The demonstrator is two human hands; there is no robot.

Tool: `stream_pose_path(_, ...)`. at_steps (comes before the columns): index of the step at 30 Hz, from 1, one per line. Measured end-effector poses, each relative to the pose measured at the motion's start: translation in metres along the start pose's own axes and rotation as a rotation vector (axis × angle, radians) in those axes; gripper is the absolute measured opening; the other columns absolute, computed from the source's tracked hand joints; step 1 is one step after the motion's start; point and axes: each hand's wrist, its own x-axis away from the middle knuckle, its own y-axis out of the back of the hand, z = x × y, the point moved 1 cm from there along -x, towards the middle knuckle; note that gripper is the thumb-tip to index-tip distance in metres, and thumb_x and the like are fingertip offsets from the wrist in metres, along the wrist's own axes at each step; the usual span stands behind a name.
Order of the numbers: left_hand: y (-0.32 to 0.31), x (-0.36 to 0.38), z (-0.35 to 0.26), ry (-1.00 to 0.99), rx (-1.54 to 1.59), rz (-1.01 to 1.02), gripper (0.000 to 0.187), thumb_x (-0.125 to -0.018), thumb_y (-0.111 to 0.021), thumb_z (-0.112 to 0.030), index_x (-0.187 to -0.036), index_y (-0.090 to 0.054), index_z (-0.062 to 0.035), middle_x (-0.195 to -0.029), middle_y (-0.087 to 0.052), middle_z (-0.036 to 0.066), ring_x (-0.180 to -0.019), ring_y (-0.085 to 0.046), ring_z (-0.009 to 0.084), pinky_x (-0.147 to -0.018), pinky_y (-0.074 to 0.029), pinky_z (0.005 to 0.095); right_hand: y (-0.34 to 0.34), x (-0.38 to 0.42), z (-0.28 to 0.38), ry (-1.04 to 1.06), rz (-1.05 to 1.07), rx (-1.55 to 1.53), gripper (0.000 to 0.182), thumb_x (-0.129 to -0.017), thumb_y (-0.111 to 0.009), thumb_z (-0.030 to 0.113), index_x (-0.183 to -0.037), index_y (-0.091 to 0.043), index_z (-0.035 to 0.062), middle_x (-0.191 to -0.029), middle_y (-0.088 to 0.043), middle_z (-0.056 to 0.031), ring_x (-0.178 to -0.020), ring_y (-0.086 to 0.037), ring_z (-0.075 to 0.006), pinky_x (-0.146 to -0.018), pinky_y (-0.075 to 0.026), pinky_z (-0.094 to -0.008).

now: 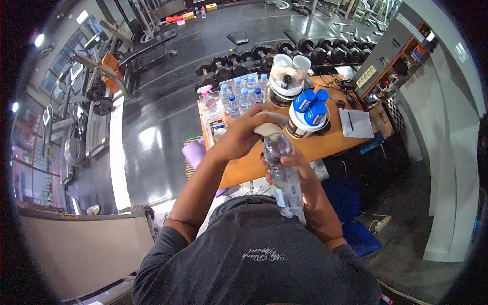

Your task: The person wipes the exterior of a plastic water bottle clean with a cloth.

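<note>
A clear plastic bottle [286, 179] is held upright-tilted close to the chest, with its neck away from me. My right hand [300, 165] is wrapped round its upper body. My left hand [247, 131] grips a pale cream-coloured object [269, 127], perhaps a cup or scoop, at the bottle's mouth. The bottle's opening is hidden under it. Beyond my hands, several water bottles [245, 98] stand together on the wooden table [239, 170]. Blue-lidded containers [311, 105] rest on a white tub [300, 127], right of the cream-coloured object.
Another white tub [284, 94] with clear cups stands at the table's back. Papers [356, 123] lie at its right edge near cables [343, 84]. A dumbbell rack [234, 68] runs behind the table. A blue chair [356, 236] is at the lower right, a purple roll [193, 154] at the left.
</note>
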Motion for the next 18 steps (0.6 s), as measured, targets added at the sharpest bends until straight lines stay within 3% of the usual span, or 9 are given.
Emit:
stream_pose_path(3,-0.007,-0.003,-0.032,0.147,-0.460,-0.040,0.044,-0.086,-0.065,0.004,-0.128,-0.066,-0.0111,-0.130,-0.056,0.019,-0.121,-0.059,0.0389,-0.104,-0.050,0.0434,0.014,-0.006,-0.010,0.018,-0.088,0.140,0.056,-0.087,-0.079,0.013,-0.133,-0.050,0.0039,-0.105,-0.067,-0.0129,-0.080,-0.073,-0.0261,-0.068,-0.061,-0.0398)
stream_pose_path(6,-0.019,-0.005,-0.032,0.188,-0.259,-0.219,0.051,-0.082,-0.069,0.005,-0.130,-0.065,-0.0109,-0.132,-0.055,0.017,-0.123,-0.057,0.0378,-0.105,-0.049,0.0426,0.019,-0.010,-0.020,0.095,-0.174,0.296,0.068,-0.088,-0.078,0.007,-0.146,-0.043,0.0088,-0.105,-0.067,-0.0087,-0.082,-0.073,-0.0237,-0.070,-0.060,-0.0390)
stream_pose_path(7,-0.017,-0.002,-0.027,0.089,-0.194,-0.260,0.057,-0.079,-0.074,0.002,-0.133,-0.064,-0.0124,-0.135,-0.052,0.018,-0.126,-0.055,0.0377,-0.107,-0.047,0.0426,0.014,-0.010,-0.015,0.098,-0.174,0.316,0.071,-0.088,-0.078,0.007,-0.149,-0.041,0.0096,-0.105,-0.067,-0.0088,-0.082,-0.073,-0.0237,-0.070,-0.061,-0.0390)
stream_pose_path(11,-0.026,0.005,-0.019,-0.017,-0.330,-0.217,0.061,-0.077,-0.077,0.001,-0.135,-0.064,-0.0143,-0.141,-0.047,0.019,-0.135,-0.048,0.0394,-0.113,-0.042,0.0446,0.015,-0.009,-0.002,0.050,-0.156,0.201,0.080,-0.089,-0.077,0.008,-0.157,-0.034,0.0131,-0.105,-0.067,-0.0090,-0.083,-0.073,-0.0238,-0.071,-0.061,-0.0392)
stream_pose_path(14,-0.036,0.015,-0.026,0.035,-0.355,-0.296,0.062,-0.076,-0.076,0.003,-0.135,-0.065,-0.0144,-0.145,-0.046,0.018,-0.138,-0.046,0.0401,-0.114,-0.041,0.0457,0.015,-0.007,-0.005,0.102,-0.159,0.286,0.076,-0.090,-0.076,0.008,-0.155,-0.036,0.0103,-0.107,-0.066,-0.0096,-0.082,-0.073,-0.0241,-0.072,-0.062,-0.0394)
stream_pose_path(18,-0.048,0.031,-0.020,-0.039,-0.396,-0.378,0.062,-0.074,-0.077,0.003,-0.133,-0.066,-0.0114,-0.144,-0.049,0.020,-0.134,-0.048,0.0412,-0.114,-0.039,0.0471,0.023,-0.015,-0.019,0.259,-0.308,0.419,0.073,-0.089,-0.073,0.005,-0.153,-0.037,0.0092,-0.113,-0.066,-0.0114,-0.088,-0.073,-0.0257,-0.077,-0.061,-0.0398)
